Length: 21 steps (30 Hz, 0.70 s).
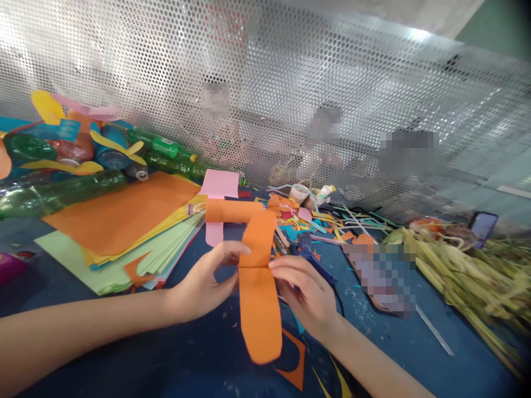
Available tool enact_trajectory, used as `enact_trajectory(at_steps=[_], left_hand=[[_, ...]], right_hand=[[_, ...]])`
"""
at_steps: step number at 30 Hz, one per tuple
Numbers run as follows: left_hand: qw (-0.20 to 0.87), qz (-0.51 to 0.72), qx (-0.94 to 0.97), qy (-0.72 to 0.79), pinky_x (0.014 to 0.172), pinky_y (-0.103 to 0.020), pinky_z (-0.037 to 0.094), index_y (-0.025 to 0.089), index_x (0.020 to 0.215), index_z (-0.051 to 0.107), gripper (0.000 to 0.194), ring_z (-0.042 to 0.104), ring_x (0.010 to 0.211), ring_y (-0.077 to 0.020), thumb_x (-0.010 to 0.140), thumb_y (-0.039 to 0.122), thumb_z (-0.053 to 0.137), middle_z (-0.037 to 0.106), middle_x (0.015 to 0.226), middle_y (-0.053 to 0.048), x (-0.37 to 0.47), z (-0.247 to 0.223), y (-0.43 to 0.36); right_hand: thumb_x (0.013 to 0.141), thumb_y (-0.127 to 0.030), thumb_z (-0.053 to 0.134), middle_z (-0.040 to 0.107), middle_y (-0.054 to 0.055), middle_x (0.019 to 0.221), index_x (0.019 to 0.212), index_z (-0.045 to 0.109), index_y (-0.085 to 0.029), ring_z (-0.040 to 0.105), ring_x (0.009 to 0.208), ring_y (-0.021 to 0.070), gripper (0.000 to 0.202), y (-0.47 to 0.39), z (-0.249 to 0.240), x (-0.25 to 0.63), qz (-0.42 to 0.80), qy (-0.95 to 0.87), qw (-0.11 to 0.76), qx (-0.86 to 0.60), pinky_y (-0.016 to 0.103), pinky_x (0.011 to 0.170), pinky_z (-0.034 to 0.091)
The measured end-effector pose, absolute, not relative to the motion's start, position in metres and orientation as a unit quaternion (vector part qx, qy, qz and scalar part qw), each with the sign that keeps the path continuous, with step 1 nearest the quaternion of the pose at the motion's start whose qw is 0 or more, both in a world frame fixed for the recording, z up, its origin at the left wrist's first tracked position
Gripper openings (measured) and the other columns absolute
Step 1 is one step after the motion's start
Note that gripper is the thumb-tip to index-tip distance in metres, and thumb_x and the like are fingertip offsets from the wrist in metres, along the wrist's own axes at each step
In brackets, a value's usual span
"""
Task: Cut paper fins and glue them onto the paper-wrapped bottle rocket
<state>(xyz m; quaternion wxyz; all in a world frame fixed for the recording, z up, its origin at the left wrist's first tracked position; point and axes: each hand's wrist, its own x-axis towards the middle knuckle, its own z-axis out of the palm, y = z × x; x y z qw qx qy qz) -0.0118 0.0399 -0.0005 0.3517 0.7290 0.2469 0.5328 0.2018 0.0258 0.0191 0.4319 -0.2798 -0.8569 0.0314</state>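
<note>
Between my two hands is a long orange paper piece (260, 309) with rounded lower corners and a crease across its middle. My left hand (211, 276) pinches its left edge near the crease. On the opposite edge, the fingers of my right hand (307, 290) grip it at the crease. Just behind it lies an orange-wrapped bottle (232, 211) with pink paper pieces (219, 183) above and below it. The paper's upper end overlaps the bottle's right end in view.
Stacked coloured paper (128, 210) and green bottles (62, 193) lie left. Paper scraps (290, 213) are heaped behind my hands. To the right are a metal ruler (435, 330), dried husks (448, 276) and a phone (484, 229). A perforated metal panel (269, 83) stands behind.
</note>
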Motion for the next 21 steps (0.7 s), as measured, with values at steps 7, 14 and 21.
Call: enact_trajectory(at_steps=[7, 14, 21], left_hand=[[0.542, 0.516, 0.616, 0.246, 0.078, -0.028, 0.049, 0.02, 0.1, 0.05, 0.02, 0.058, 0.092, -0.0154, 0.082, 0.021, 0.057, 0.057, 0.1, -0.005, -0.01, 0.005, 0.051], [0.57, 0.504, 0.545, 0.353, 0.082, -0.032, 0.047, 0.019, 0.096, 0.053, 0.029, 0.058, 0.091, -0.0167, 0.073, 0.025, 0.068, 0.059, 0.098, -0.003, -0.011, -0.005, 0.065], [0.625, 0.446, 0.524, 0.369, 0.074, -0.03, 0.049, 0.022, 0.102, 0.05, 0.038, 0.062, 0.083, -0.0178, 0.069, 0.022, 0.068, 0.064, 0.09, -0.003, -0.007, -0.008, 0.063]], right_hand=[[0.086, -0.02, 0.055, 0.064, 0.002, 0.091, 0.092, 0.059, -0.022, 0.062, 0.085, 0.0147, 0.008, 0.038, 0.026, 0.196, 0.167, -0.763, 0.443, -0.44, 0.027, 0.079, 0.052], [0.084, -0.029, 0.056, 0.066, 0.005, 0.088, 0.088, 0.06, -0.019, 0.064, 0.082, 0.0182, 0.012, 0.073, 0.031, 0.234, 0.161, -0.724, 0.451, -0.496, 0.032, 0.076, 0.052], [0.081, -0.018, 0.048, 0.051, 0.017, 0.127, 0.113, 0.055, -0.012, 0.043, 0.124, 0.0275, 0.034, 0.123, 0.013, 0.314, -0.002, -0.687, 0.323, -0.651, 0.046, 0.1, 0.036]])
